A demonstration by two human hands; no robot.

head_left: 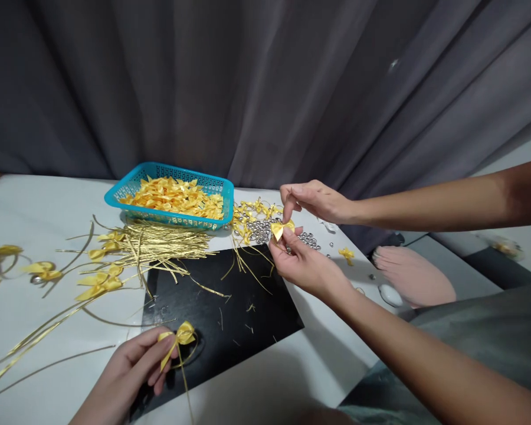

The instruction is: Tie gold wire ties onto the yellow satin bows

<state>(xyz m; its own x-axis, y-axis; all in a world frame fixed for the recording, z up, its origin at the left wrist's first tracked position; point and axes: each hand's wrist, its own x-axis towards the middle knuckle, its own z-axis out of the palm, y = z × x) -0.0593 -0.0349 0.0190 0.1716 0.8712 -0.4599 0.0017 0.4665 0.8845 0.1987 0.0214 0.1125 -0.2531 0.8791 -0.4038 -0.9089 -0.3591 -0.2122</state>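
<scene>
My left hand (137,360) is closed at the lower left. Thumb and fingers pinch a small yellow ribbon bow (185,333), which has a loop of gold cord and a tail hanging past the bottom edge. A black mat (230,313) lies under and beyond the bow, with small clippings on it. My right hand does not show; a dim brownish shape at the bottom edge is too cut off to make out. To the left lie gold cords (168,248) in a pile, and finished-looking bows (101,283) with cords and silver bells.
A co-worker's two hands (310,265) reach in from the right, holding another yellow bow (283,229). Behind stands a blue basket (115,195) full of yellow bows, against a grey curtain (203,88). Silver bells (310,240) lie by those hands. A white oval object (390,295) sits near the right edge.
</scene>
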